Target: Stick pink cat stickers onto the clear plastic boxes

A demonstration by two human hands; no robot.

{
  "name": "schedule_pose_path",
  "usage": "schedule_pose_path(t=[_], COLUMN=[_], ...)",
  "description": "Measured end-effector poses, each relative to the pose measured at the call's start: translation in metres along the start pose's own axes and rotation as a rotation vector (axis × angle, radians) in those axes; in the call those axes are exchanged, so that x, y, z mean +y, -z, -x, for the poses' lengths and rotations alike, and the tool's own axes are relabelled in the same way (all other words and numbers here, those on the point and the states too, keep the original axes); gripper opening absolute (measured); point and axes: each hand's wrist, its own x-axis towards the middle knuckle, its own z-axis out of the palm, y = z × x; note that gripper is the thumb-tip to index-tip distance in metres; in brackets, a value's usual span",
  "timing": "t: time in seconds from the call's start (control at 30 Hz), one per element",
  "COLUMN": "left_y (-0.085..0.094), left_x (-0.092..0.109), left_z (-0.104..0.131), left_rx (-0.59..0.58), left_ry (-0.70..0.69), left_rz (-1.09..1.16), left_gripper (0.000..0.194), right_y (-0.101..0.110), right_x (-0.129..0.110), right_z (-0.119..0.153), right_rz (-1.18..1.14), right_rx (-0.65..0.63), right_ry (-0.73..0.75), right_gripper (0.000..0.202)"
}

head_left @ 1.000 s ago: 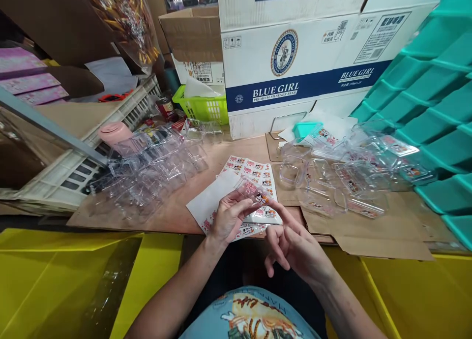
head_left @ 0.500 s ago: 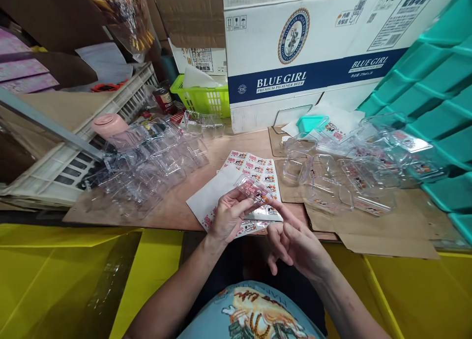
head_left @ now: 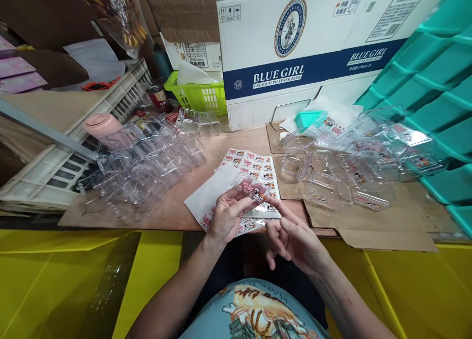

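My left hand (head_left: 227, 215) pinches a small clear plastic case (head_left: 240, 182) over the table's front edge. A cat-picture sticker with pink lettering (head_left: 254, 190) lies on the case's face. With its index finger stretched out, my right hand (head_left: 295, 235) touches the sticker's right end; its other fingers are loosely bent and hold nothing. Beneath the case are sticker sheets (head_left: 268, 175) printed with rows of the same cat picture, and a white backing sheet (head_left: 201, 201) lies at their left.
Clear plastic cases without visible stickers (head_left: 147, 167) are heaped on the left. Stickered cases (head_left: 356, 174) sit on cardboard at right. A white beer carton (head_left: 250, 115), a lime-green basket (head_left: 195, 98) and a pink container (head_left: 103, 125) stand behind; teal bins (head_left: 435, 98) are stacked far right.
The right index finger stays against the sticker's right end, its hand barely shifted. The left hand keeps its hold on the case. The view has tilted and shifted slightly.
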Motion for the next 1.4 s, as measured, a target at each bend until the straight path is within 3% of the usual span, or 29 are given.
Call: schedule_pose_path(t=[0.17,0.43,0.53,0.63,0.7,0.8,0.87,0.93,1.07,1.1,1.17,1.23,1.3,1.4], left_y=[0.0,-0.01,-0.015,-0.018,-0.02,-0.021,-0.022,-0.025,-0.032,-0.028,-0.008,0.026,0.064,0.103], left_x=[0.004,-0.001,-0.004,-0.005,-0.005,-0.002,0.002,0.006,0.014,0.017,0.026,0.034,0.04,0.045], left_z=[0.001,-0.001,-0.001,-0.002,-0.003,-0.003,-0.003,-0.002,-0.001,-0.002,-0.009,-0.022,-0.039,-0.058], left_rx=[-0.01,0.145,0.173,0.206,0.21,0.196,0.2,0.179,-0.052,-0.087,-0.038,0.174,0.327,0.339], left_ry=[0.02,-0.094,-0.141,-0.193,-0.207,-0.177,-0.163,-0.116,0.008,-0.01,-0.134,-0.341,-0.423,-0.356], left_rz=[0.023,-0.03,-0.076,-0.085,-0.073,-0.046,-0.004,0.028,-0.152,-0.271,-0.621,-1.095,-1.493,-1.735], left_gripper=[0.024,0.016,0.018,0.018,0.015,0.013,0.012,0.011,0.022,0.03,0.051,0.071,0.083,0.062], right_y=[-0.002,-0.01,-0.014,-0.015,-0.015,-0.011,-0.007,-0.003,0.005,0.009,0.024,0.046,0.068,0.082], right_x=[0.003,0.004,0.005,0.009,0.012,0.014,0.013,0.008,-0.03,-0.047,-0.089,-0.132,-0.167,-0.187], right_z=[-0.001,-0.001,0.001,-0.002,-0.007,-0.017,-0.02,-0.021,-0.014,-0.011,-0.006,-0.003,-0.006,-0.02], right_rz=[-0.005,0.145,0.561,1.166,1.479,1.759,1.79,1.661,1.343,1.362,1.517,1.732,1.995,2.277], right_rx=[0.018,0.138,0.311,0.555,0.579,0.488,0.493,0.507,0.485,0.534,0.733,0.97,1.055,1.059], right_ry=[0.022,0.004,0.117,0.436,0.623,0.722,0.704,0.696,0.754,0.803,0.923,0.948,0.772,0.532], right_gripper=[0.053,0.058,0.062,0.068,0.072,0.073,0.072,0.072,0.071,0.068,0.063,0.061,0.058,0.053])
